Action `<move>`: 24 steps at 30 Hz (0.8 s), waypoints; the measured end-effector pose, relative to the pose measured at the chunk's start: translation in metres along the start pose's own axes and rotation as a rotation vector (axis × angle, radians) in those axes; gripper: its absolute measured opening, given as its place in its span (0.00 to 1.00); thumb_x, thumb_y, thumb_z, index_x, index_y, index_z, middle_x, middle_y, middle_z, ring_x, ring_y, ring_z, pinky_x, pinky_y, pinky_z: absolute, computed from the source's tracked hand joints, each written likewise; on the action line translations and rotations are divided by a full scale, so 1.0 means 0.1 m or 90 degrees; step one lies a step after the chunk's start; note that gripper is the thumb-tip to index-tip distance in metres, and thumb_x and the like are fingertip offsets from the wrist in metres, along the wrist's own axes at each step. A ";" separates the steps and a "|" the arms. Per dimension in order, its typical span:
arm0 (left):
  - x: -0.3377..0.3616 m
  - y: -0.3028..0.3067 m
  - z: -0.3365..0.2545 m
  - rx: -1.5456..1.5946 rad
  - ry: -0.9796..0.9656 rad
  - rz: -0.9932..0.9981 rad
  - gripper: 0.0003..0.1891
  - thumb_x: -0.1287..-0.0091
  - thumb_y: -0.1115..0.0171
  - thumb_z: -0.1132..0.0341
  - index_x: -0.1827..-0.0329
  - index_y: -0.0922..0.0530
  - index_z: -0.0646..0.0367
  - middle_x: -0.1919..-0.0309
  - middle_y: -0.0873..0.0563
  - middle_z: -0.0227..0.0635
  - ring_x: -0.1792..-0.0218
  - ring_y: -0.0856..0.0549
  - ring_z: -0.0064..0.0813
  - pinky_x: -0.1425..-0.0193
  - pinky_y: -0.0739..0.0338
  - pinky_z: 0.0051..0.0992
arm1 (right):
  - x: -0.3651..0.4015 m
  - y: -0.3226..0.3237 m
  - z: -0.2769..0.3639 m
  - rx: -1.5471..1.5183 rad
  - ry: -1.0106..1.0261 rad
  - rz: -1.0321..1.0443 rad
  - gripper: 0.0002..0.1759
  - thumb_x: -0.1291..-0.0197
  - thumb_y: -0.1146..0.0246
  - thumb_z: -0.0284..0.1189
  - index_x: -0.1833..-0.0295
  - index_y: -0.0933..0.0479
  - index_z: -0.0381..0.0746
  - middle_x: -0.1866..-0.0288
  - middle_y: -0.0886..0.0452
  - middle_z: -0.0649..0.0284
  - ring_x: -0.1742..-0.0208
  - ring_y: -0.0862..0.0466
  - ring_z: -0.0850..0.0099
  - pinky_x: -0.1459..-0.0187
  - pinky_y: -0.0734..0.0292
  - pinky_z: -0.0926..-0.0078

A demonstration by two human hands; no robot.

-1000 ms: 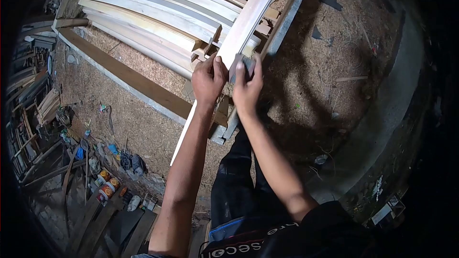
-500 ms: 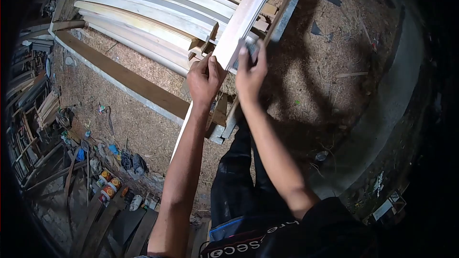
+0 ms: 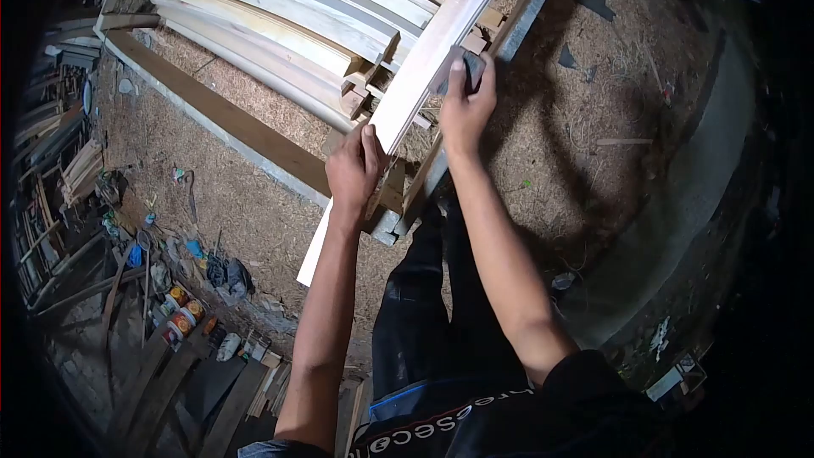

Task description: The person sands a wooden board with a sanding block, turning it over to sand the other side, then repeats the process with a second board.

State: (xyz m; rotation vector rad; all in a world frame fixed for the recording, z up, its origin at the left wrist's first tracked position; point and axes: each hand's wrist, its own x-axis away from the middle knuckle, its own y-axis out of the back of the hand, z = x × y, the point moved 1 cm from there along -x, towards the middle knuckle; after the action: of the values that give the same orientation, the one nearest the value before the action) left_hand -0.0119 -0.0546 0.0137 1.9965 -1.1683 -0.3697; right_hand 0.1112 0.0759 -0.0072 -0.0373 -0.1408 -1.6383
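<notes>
A long pale wooden board (image 3: pixel 419 78) runs diagonally from the top of the view down past my left hand, its lower end beside my left forearm. My left hand (image 3: pixel 353 173) is closed around the near part of the board, thumb on top. My right hand (image 3: pixel 467 119) pinches a dark grey piece of sandpaper (image 3: pixel 471 73), which looks folded or wrapped round a block. The sandpaper touches the board's right edge, farther up than my left hand. What lies under my right fingers is hidden.
Several pale planks (image 3: pixel 280 13) lie side by side at upper left on a wooden frame (image 3: pixel 229 123). Sawdust and shavings cover the ground (image 3: pixel 254 220). Dark scraps (image 3: pixel 595 2) lie at right. Paint cans (image 3: pixel 181 322) and piled timber stand at lower left.
My right hand and the sandpaper have moved up along the board's edge. My left hand still holds the board, now lower in view. The whole view has shifted slightly.
</notes>
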 end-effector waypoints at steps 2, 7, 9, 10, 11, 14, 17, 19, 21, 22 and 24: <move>0.07 -0.05 0.01 -0.057 0.004 -0.032 0.18 0.21 0.50 0.58 0.44 0.16 0.61 0.65 0.12 0.54 0.62 0.13 0.53 0.52 0.19 0.46 | 0.26 -0.02 0.07 -0.030 -0.017 -0.006 0.35 0.23 0.41 0.36 0.24 0.44 0.23 0.28 0.33 0.30 0.27 0.28 0.50 0.28 0.32 0.57; 0.06 -0.09 0.02 -0.136 -0.035 -0.037 0.18 0.21 0.52 0.58 0.41 0.19 0.59 0.61 0.12 0.53 0.57 0.13 0.52 0.51 0.19 0.46 | 0.45 -0.02 -0.03 0.044 -0.015 0.021 0.34 0.24 0.41 0.35 0.24 0.43 0.24 0.29 0.32 0.33 0.28 0.27 0.51 0.30 0.30 0.58; 0.06 -0.10 0.04 -0.139 -0.040 -0.013 0.18 0.20 0.53 0.58 0.39 0.21 0.59 0.59 0.12 0.53 0.57 0.13 0.53 0.51 0.19 0.46 | 0.32 0.00 0.01 0.089 0.007 0.016 0.34 0.24 0.41 0.35 0.25 0.43 0.24 0.29 0.32 0.32 0.28 0.27 0.51 0.31 0.29 0.58; 0.06 -0.10 0.01 -0.136 -0.038 -0.012 0.18 0.20 0.53 0.58 0.39 0.21 0.59 0.59 0.12 0.53 0.57 0.13 0.53 0.51 0.19 0.46 | 0.20 0.00 0.05 0.046 -0.024 0.008 0.33 0.24 0.41 0.35 0.25 0.43 0.25 0.29 0.33 0.30 0.28 0.27 0.50 0.30 0.29 0.58; 0.06 -0.08 -0.01 -0.132 -0.029 0.002 0.18 0.20 0.53 0.58 0.39 0.22 0.59 0.59 0.12 0.53 0.57 0.13 0.53 0.51 0.19 0.46 | 0.08 -0.01 0.08 0.000 -0.054 -0.001 0.33 0.24 0.41 0.35 0.25 0.43 0.25 0.30 0.33 0.29 0.28 0.27 0.49 0.30 0.30 0.58; 0.05 -0.03 -0.03 -0.137 -0.020 0.028 0.18 0.20 0.54 0.57 0.39 0.23 0.59 0.58 0.12 0.52 0.56 0.13 0.53 0.50 0.19 0.47 | 0.03 -0.01 0.03 0.024 -0.022 0.005 0.34 0.23 0.42 0.35 0.24 0.45 0.26 0.29 0.34 0.27 0.28 0.27 0.48 0.30 0.29 0.58; 0.04 -0.04 -0.04 -0.133 -0.007 0.044 0.18 0.20 0.54 0.57 0.39 0.24 0.58 0.57 0.12 0.53 0.56 0.12 0.54 0.51 0.18 0.47 | 0.33 -0.04 0.13 -0.008 -0.027 0.002 0.33 0.23 0.42 0.34 0.24 0.44 0.25 0.29 0.34 0.29 0.26 0.29 0.47 0.28 0.32 0.56; 0.03 -0.04 -0.04 -0.128 0.004 0.051 0.18 0.20 0.54 0.57 0.39 0.24 0.58 0.56 0.12 0.53 0.56 0.12 0.54 0.51 0.17 0.47 | 0.62 -0.04 0.01 0.096 0.059 0.005 0.33 0.23 0.41 0.34 0.25 0.43 0.25 0.28 0.33 0.33 0.26 0.29 0.48 0.28 0.33 0.56; 0.03 -0.04 -0.02 -0.150 -0.002 0.048 0.18 0.19 0.55 0.56 0.39 0.24 0.58 0.56 0.12 0.53 0.56 0.12 0.54 0.52 0.17 0.47 | 0.72 -0.03 -0.06 0.079 0.059 -0.008 0.33 0.25 0.40 0.37 0.27 0.38 0.23 0.31 0.28 0.37 0.31 0.24 0.54 0.31 0.29 0.61; 0.04 -0.03 -0.01 -0.154 0.001 0.047 0.18 0.19 0.55 0.56 0.39 0.24 0.58 0.56 0.12 0.53 0.56 0.12 0.54 0.52 0.17 0.47 | 0.69 -0.02 -0.07 0.058 0.024 0.016 0.33 0.25 0.39 0.35 0.26 0.40 0.24 0.29 0.30 0.36 0.29 0.26 0.52 0.29 0.31 0.59; 0.04 -0.05 0.00 -0.146 0.017 0.065 0.19 0.19 0.55 0.56 0.38 0.24 0.57 0.55 0.12 0.53 0.56 0.12 0.53 0.51 0.17 0.47 | 0.59 0.01 -0.10 0.036 -0.012 0.038 0.34 0.25 0.39 0.33 0.25 0.42 0.24 0.29 0.32 0.34 0.28 0.27 0.51 0.28 0.32 0.58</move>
State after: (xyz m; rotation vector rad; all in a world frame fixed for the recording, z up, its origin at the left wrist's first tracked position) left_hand -0.0065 -0.0562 0.0106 1.7329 -1.1512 -0.4043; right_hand 0.1087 0.0166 -0.0104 -0.0138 -0.1992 -1.5741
